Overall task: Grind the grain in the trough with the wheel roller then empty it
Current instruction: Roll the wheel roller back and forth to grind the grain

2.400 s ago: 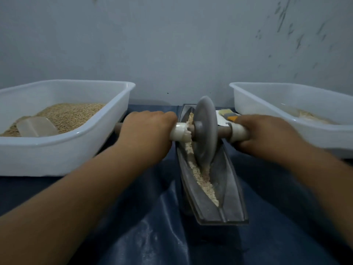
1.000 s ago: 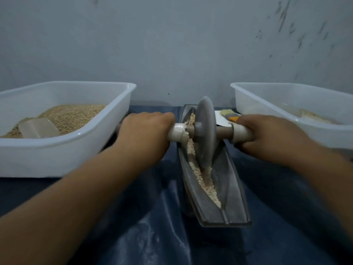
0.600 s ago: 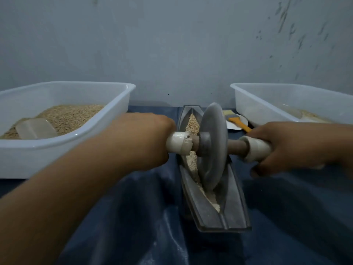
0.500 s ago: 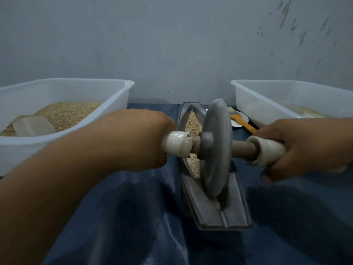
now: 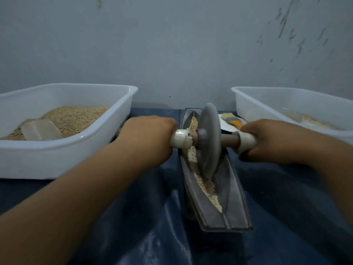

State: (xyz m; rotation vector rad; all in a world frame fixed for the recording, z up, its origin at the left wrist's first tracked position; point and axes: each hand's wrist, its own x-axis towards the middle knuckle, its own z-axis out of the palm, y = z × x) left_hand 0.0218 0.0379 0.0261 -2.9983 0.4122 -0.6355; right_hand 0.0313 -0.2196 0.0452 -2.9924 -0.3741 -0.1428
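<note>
2 hands on it: left hand [image 5: 147, 138] and right hand [image 5: 267, 140], fingers clamped round white axle grips, grey stone wheel roller [image 5: 208, 140] upright mid grey boat-shaped metal trough [image 5: 232, 190]. Long axis running straight away, tan crushed grain [image 5: 206, 185] along groove, so push-pull only.

Dark blue sheet [image 5: 145, 217], perhaps plastic, carrying trough [image 5: 232, 205], left tub [image 5: 63, 161], right tub [image 5: 267, 104], small dish [image 5: 227, 127]

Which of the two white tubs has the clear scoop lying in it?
The left white tub: a clear scoop lies on its heaped grain. The right white tub shows no scoop.
</note>
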